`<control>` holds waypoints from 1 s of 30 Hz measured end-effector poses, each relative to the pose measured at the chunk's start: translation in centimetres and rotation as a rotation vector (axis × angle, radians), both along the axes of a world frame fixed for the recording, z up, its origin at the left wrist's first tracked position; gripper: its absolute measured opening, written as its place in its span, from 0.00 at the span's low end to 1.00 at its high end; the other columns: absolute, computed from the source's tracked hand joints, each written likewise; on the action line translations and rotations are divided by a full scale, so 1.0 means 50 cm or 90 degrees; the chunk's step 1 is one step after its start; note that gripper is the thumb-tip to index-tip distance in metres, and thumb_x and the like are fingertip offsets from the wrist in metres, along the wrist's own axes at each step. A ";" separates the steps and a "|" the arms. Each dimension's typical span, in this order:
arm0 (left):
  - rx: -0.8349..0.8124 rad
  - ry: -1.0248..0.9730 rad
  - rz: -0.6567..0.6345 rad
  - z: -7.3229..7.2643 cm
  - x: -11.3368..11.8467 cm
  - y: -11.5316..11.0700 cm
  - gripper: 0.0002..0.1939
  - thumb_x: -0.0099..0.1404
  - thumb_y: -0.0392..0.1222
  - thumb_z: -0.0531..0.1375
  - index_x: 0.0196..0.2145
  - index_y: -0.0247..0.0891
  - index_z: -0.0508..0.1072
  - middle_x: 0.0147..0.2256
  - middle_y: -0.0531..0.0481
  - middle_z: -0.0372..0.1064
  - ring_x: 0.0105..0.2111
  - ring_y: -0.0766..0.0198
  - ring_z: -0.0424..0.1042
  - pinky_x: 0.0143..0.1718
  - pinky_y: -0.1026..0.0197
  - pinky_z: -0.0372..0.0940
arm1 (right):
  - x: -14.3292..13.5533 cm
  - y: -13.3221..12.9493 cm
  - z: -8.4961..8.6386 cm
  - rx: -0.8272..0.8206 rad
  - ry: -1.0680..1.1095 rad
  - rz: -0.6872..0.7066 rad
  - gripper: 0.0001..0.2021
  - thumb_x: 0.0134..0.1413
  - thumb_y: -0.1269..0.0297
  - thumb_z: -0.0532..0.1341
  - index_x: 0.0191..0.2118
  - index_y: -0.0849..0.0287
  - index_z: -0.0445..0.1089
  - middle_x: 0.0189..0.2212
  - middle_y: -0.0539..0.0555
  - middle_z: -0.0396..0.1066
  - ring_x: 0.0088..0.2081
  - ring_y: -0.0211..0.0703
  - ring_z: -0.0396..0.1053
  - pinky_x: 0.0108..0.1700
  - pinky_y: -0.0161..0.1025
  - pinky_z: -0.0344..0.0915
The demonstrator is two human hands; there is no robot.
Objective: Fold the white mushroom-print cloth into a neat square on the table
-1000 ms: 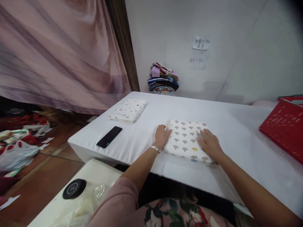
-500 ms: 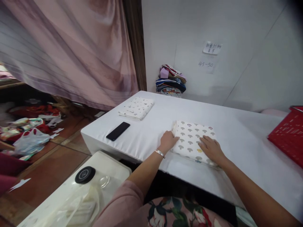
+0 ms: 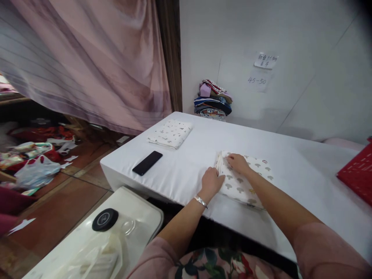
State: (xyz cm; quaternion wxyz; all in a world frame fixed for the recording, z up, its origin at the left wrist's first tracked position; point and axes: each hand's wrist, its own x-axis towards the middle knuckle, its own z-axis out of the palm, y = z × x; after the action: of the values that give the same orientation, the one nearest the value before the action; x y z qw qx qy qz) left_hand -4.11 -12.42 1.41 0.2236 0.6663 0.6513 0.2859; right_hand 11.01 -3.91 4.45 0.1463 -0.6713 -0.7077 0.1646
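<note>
A folded white cloth with a grey mushroom print (image 3: 240,186) lies flat on the white-covered table in front of me. My left hand (image 3: 211,181) grips its left edge, thumb on top and fingers at the side, partly hidden. Across the top of the cloth reaches my right hand (image 3: 237,164), its fingers bent and pressed together near the far left corner. My right forearm covers part of the print. Farther left lies a second folded white cloth with a small dark print (image 3: 171,133), apart from both hands.
A black phone (image 3: 147,162) lies on the table (image 3: 186,162) left of my hands. A red basket (image 3: 356,170) stands at the right edge. Folded clothes (image 3: 213,102) are piled by the wall. A white stool-like surface (image 3: 139,205) at lower left bears a black round lid (image 3: 105,219).
My right hand has moved left and away from me over the mushroom-print cloth, from lying flat to bent fingers near its far left corner. The left hand stays at the left edge.
</note>
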 end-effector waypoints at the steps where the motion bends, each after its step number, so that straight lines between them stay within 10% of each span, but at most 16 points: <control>1: 0.012 0.003 -0.006 -0.003 0.000 0.001 0.10 0.58 0.43 0.60 0.26 0.39 0.62 0.31 0.52 0.63 0.32 0.64 0.64 0.31 0.62 0.56 | -0.009 0.009 0.003 -0.022 -0.015 -0.002 0.16 0.57 0.57 0.52 0.32 0.60 0.74 0.25 0.53 0.74 0.30 0.40 0.69 0.31 0.33 0.57; 10: 0.118 0.027 -0.049 -0.024 -0.003 -0.001 0.09 0.59 0.41 0.60 0.26 0.39 0.63 0.30 0.51 0.63 0.31 0.63 0.63 0.32 0.61 0.55 | -0.051 0.039 0.006 -0.150 -0.032 -0.031 0.16 0.53 0.59 0.57 0.19 0.62 0.69 0.11 0.52 0.64 0.17 0.38 0.64 0.25 0.33 0.57; 30: 0.069 -0.171 -0.101 -0.047 -0.018 0.002 0.06 0.61 0.43 0.57 0.35 0.41 0.71 0.31 0.53 0.62 0.33 0.66 0.63 0.35 0.65 0.58 | -0.039 0.038 0.010 -0.316 0.193 -0.056 0.08 0.49 0.67 0.62 0.24 0.62 0.65 0.11 0.47 0.63 0.13 0.30 0.57 0.17 0.28 0.55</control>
State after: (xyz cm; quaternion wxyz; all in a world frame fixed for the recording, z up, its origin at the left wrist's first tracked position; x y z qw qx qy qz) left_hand -5.02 -12.30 -0.94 0.2945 0.6827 0.5446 0.3882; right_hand 9.05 -2.02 4.96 0.0882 -0.6842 -0.5863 0.4247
